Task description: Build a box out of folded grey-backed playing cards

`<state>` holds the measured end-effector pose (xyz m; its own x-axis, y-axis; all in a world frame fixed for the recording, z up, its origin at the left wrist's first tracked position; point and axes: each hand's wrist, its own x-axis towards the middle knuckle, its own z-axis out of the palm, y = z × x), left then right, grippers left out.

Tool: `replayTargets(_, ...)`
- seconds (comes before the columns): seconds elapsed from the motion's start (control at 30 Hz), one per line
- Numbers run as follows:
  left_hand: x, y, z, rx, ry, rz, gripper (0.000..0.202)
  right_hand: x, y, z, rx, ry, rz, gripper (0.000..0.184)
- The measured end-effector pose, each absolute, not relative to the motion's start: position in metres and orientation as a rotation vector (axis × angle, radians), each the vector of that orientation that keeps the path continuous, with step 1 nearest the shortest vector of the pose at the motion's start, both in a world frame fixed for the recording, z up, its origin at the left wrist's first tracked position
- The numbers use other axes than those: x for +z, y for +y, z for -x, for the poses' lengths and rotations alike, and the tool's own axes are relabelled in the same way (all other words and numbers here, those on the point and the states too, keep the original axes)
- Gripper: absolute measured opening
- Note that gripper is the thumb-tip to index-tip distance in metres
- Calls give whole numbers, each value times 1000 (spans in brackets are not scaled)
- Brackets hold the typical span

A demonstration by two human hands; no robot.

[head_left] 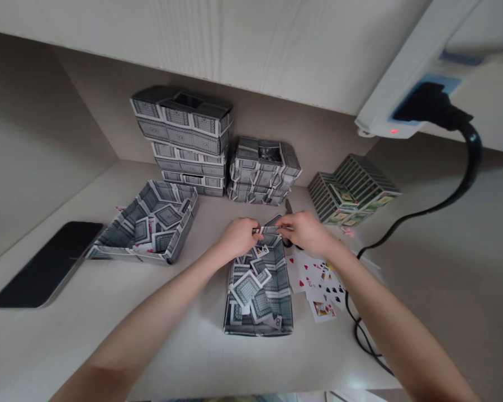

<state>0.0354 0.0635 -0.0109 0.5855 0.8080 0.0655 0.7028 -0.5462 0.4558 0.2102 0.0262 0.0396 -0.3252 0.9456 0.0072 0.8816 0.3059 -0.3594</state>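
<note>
Head view: left hand [240,237] and right hand [298,229] are pinching the far edge of a grey card-built box [281,273], which is holding loose playing cards [246,287]

This looks like a home desk [184,346]: a shelf [193,44] above the desk, a phone [46,265] and playing cards [322,310] on it, a power strip [381,106] over its right.
</note>
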Motion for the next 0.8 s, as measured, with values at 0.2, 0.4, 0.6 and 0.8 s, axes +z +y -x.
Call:
replayTargets(0.2, -14, 65, -36, 407, 1243, -2421, 23, 34, 23, -212, 490, -2254, 1671, 15)
replayTargets(0.4, -13, 64, -35, 404, 1228, -2427, 21, 42, 24, -208, 416, -2449, 1669, 20)
replayTargets(0.6, -9, 62, -35, 365, 1251, -2399, 19, 52, 23, -199, 215, -2654, 1814, 22)
replayTargets(0.8, -12, 63, -35, 395, 1234, -2433, 20, 48, 23, -180, 81, -2660, 1807, 21)
